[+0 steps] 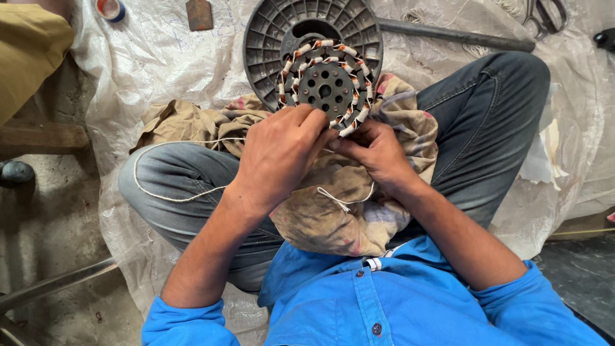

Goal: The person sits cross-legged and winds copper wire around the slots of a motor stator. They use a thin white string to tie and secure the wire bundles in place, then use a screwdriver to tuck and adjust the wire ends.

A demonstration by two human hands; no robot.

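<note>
Person sits cross-legged on plastic sheet (pixel 163 52). Grey ribbed disc (pixel 310 28) stands beyond knees; wound stator (pixel 325 82) leans against it over lap cloth (pixel 339 200). Left hand (pixel 276 157) and right hand (pixel 376 152) pinch closed at stator's lower rim, apparently on white string (pixel 176 195). Judgement: keep string taut, wrists low, stator steadied.

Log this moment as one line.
left hand: on round copper-wound stator | right hand: at its rim | support: tan cloth on lap
</note>
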